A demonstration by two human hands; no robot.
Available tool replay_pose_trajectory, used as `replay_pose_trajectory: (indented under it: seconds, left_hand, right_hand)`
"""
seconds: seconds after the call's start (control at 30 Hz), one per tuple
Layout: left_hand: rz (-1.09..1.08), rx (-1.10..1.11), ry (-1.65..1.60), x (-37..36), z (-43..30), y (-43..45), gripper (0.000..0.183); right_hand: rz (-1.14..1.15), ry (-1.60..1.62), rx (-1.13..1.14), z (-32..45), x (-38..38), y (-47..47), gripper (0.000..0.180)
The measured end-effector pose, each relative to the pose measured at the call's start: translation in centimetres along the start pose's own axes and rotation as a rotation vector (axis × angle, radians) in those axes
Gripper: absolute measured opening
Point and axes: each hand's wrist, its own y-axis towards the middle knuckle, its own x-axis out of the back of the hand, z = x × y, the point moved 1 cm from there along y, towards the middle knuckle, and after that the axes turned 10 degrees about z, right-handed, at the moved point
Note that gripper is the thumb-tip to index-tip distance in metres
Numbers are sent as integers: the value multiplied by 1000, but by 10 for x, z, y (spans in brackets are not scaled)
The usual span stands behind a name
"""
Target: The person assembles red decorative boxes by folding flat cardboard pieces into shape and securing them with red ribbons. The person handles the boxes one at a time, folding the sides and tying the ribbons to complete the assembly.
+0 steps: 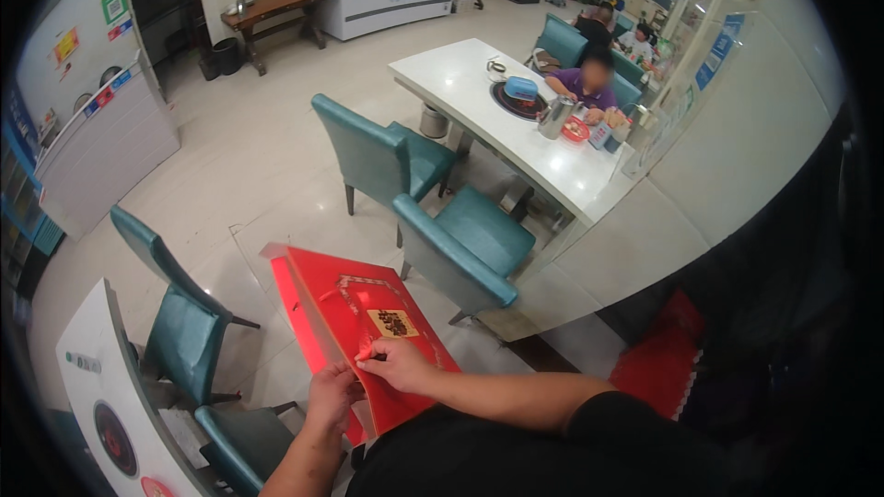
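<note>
A red paper gift bag [407, 303] with a gold-coloured label [393, 323] and a patterned border is held tilted in front of my body. Its mouth gapes a little along the left side. My right hand [400, 367] pinches a red ribbon handle [364, 343] against the bag's front panel near the rim. Close beside it, my left hand [333, 390] grips the edge of the mouth, its fingertips partly hidden behind the panel. What lies inside the bag cannot be seen.
Teal chairs [449, 255] stand ahead, by a white table [456, 75] where a person [590, 86] sits. At lower left are another white table [83, 352] and a teal chair [183, 331]. A tiled half-wall [621, 248] runs along the right. A chest freezer [387, 3] stands far back.
</note>
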Motion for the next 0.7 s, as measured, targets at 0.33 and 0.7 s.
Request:
replay_pose_trajectory:
  seconds: [0.33,0.7]
  left_hand:
    - [-89,-76,33,-3,13,20,10]
    - [-13,-61,21,3,15,20,15]
  right_hand:
    - [-14,-254,73,19,14,2,14]
    - [14,-282,47,19,14,0,26]
